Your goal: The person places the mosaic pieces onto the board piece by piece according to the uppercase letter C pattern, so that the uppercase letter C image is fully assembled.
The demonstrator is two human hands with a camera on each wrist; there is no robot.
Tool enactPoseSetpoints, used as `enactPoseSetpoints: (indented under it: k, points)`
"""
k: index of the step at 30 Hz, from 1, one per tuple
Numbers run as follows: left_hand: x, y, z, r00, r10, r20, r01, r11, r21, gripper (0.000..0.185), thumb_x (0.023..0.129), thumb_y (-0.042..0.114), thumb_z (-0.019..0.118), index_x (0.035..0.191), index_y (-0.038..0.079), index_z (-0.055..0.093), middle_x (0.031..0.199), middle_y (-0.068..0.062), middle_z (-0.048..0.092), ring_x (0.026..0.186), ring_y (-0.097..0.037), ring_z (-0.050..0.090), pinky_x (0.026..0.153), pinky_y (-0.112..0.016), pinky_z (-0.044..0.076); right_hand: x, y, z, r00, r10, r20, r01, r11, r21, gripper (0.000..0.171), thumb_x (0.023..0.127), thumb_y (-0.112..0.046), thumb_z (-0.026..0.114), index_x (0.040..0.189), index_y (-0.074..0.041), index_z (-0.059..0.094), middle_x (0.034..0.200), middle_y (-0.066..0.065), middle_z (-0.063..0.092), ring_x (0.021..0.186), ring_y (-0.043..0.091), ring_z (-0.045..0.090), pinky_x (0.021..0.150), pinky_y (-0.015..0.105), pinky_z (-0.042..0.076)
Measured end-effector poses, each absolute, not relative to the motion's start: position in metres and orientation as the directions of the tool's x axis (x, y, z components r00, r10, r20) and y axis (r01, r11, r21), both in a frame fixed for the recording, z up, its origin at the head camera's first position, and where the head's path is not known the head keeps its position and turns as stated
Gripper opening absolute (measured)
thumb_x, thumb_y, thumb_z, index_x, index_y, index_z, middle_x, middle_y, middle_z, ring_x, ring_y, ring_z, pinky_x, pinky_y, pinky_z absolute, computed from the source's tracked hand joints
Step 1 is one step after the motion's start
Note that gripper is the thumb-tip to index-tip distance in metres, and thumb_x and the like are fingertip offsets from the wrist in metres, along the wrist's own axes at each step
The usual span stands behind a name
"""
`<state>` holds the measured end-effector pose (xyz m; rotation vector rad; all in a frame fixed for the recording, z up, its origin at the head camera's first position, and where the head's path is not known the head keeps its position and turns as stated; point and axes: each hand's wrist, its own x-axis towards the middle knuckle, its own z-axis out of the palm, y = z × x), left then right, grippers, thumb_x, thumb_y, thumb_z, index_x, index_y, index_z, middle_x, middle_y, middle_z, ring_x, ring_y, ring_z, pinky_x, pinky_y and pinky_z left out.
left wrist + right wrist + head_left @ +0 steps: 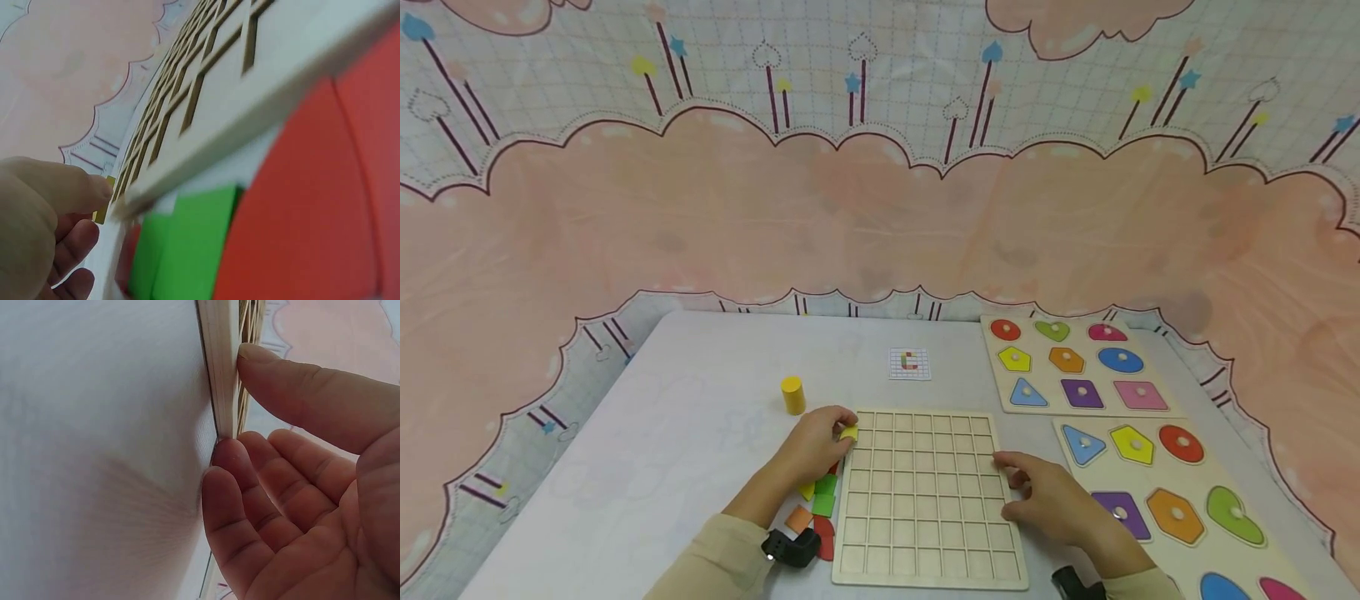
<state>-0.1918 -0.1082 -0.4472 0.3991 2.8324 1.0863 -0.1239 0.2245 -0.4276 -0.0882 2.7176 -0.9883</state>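
Note:
At the upper left corner of the wooden grid board (928, 498), my left hand (814, 440) pinches a small yellow block (849, 432) between thumb and fingers. The left wrist view shows only a sliver of that yellow block (100, 215) beside the board's rim. My right hand (1051, 498) holds the board's right edge. In the right wrist view the thumb of this hand (300, 487) lies at the grid side of the rim, and its fingertips touch the edge near the table. Green blocks (823, 505), a red curved block (823, 537) and an orange block (798, 519) lie along the board's left side, partly under my left arm.
A yellow cylinder (793, 396) stands beyond my left hand. A small pattern card (910, 364) lies behind the board. Two shape-puzzle boards (992, 400) with knobbed pieces occupy the right side of the white table (625, 467). A patterned cloth hangs behind.

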Motion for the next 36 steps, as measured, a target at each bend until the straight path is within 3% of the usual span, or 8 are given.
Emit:
enactPoseSetpoints:
  k: [20,36]
  points:
    - [-0.198,-0.057,-0.454,-0.901,0.426,0.084,0.374,0.663,0.649,0.02,0.089,0.007,0.073,0.108,0.005,0.068,0.099,-0.003,0.067,0.086,-0.015,0.06,0.079,-0.033,0.053,-0.125,0.223,-0.428,-0.964,-0.117,-0.238,0.063,0.769,-0.636,0.066,0.074,-0.008,0.087,0.135,-0.012,0.061,0.102,0.0,0.063,0.091,0.019,0.055,0.083,0.042,0.05]
    - [-0.198,-0.046,-0.46,-0.91,0.396,0.126,0.382,0.679,0.627,0.018,0.088,0.01,0.074,0.105,0.007,0.069,0.09,0.002,0.064,0.081,-0.013,0.057,0.076,-0.032,0.051,-0.125,0.224,-0.429,-0.965,-0.12,-0.234,0.059,0.77,-0.635,0.066,0.074,-0.007,0.087,0.134,-0.012,0.061,0.104,0.0,0.064,0.092,0.019,0.056,0.085,0.043,0.05]
